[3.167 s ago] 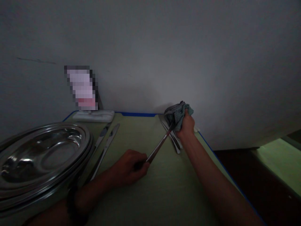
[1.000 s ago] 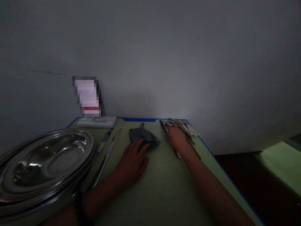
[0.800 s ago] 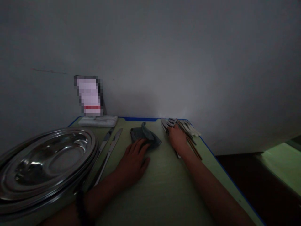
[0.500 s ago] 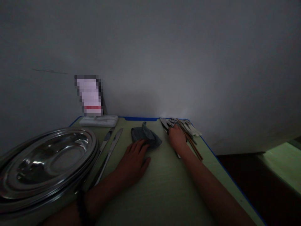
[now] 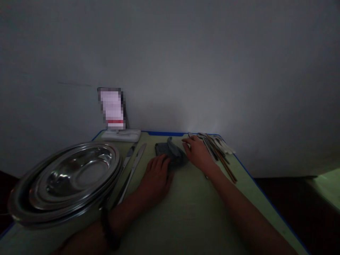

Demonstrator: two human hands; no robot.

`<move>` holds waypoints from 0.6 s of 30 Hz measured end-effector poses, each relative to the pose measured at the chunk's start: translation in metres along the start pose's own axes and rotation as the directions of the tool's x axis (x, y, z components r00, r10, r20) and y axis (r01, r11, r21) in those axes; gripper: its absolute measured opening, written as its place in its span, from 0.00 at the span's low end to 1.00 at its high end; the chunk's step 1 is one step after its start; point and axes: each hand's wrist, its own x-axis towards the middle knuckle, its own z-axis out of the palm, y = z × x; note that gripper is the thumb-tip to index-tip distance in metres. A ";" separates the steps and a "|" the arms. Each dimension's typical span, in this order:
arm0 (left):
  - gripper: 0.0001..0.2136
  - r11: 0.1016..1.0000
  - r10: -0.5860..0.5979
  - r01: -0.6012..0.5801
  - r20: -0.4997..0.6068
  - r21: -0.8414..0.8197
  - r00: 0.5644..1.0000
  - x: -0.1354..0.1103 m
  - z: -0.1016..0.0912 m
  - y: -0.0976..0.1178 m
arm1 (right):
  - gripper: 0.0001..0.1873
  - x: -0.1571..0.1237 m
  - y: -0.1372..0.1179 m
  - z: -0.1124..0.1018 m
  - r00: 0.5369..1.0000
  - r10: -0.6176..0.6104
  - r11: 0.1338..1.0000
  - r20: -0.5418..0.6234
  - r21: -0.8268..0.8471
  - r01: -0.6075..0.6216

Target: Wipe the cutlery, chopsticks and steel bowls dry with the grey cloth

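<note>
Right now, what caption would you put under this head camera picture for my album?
Left hand rests flat by a crumpled grey cloth; right hand lies beside piled cutlery.

It looks like a place where food is served, maybe a dim dining room: shiny metal plates (image 5: 71,180), knives (image 5: 132,166) and more cutlery (image 5: 215,147) lie on a green desk (image 5: 186,212) by a bare wall.
</note>
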 end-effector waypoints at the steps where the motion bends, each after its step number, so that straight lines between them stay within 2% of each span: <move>1: 0.21 0.999 -0.025 0.026 -0.016 0.040 1.000 -0.002 -0.002 -0.001 | 0.18 -0.002 -0.008 0.003 0.999 -0.045 0.997 -0.009 0.063 0.046; 4: 0.25 0.978 -0.098 0.103 -0.034 0.180 0.995 -0.014 -0.006 -0.006 | 0.19 -0.013 -0.025 0.020 0.995 -0.098 0.985 -0.022 0.141 0.100; 7: 0.29 0.940 -0.191 0.173 0.033 0.294 0.981 -0.029 -0.010 -0.014 | 0.24 -0.022 -0.029 0.043 0.994 -0.078 0.989 -0.081 0.118 0.087; 8: 0.28 0.937 -0.201 0.170 0.071 0.306 0.977 -0.034 -0.011 -0.016 | 0.24 -0.023 -0.028 0.049 0.992 -0.059 0.990 -0.107 0.122 0.072; 10: 0.25 0.956 -0.148 0.104 0.144 0.273 0.979 -0.040 -0.013 -0.020 | 0.24 -0.024 -0.024 0.056 0.989 0.013 0.985 -0.147 0.174 0.012; 13: 0.22 0.975 -0.066 0.033 0.147 0.221 0.987 -0.044 -0.022 -0.020 | 0.27 -0.020 -0.017 0.057 0.981 0.155 0.931 -0.120 0.349 -0.105; 15: 0.21 0.957 -0.136 0.098 0.124 0.274 0.983 -0.044 -0.034 -0.017 | 0.31 -0.018 -0.013 0.055 0.974 0.211 0.880 -0.082 0.451 -0.153; 18: 0.20 0.923 -0.251 0.163 0.222 0.350 0.942 -0.042 -0.054 -0.009 | 0.33 -0.016 -0.009 0.051 0.956 0.277 0.825 -0.094 0.534 -0.187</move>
